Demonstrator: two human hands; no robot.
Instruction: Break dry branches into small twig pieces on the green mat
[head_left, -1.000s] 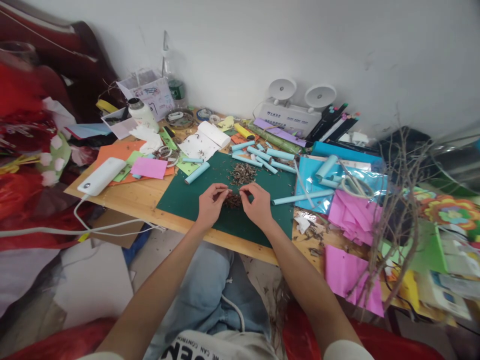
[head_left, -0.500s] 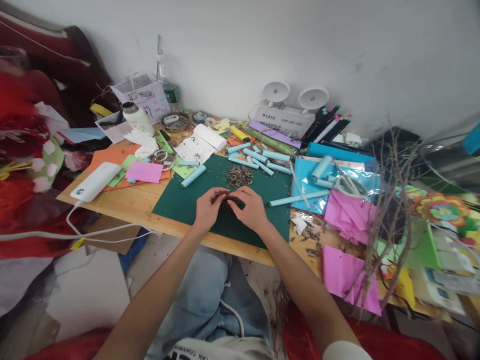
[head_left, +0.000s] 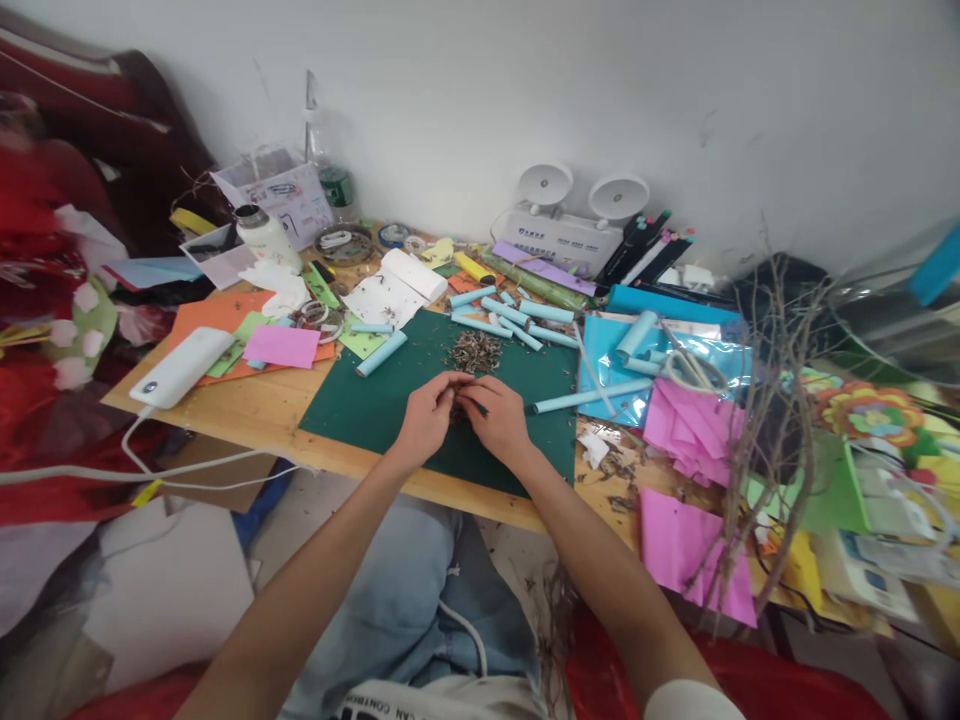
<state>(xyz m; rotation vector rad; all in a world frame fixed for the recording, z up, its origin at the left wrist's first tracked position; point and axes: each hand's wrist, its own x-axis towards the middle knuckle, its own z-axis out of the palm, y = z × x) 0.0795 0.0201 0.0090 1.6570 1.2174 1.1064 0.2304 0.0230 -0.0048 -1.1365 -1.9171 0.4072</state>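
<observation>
My left hand and my right hand meet over the green mat, fingertips pressed together. Both are closed; a dark sliver shows at my right fingers, but what they pinch is too small to name. Just beyond my fingers lies a pile of brown twig bits. More brown bits are partly hidden beneath my hands. Several light-blue paper tubes lie past the pile, and another blue tube rests on the mat's left side.
At the left are a white power bank with a cable and a pink paper slip. Scissors lie on a blue plastic packet at the right. Bare branches stand up beside pink paper. A white twin-lamp unit stands by the wall.
My hands were apart over the brown bits and have come together, fingertips now touching. The whole view has shifted slightly, with the table sliding left in the picture.
</observation>
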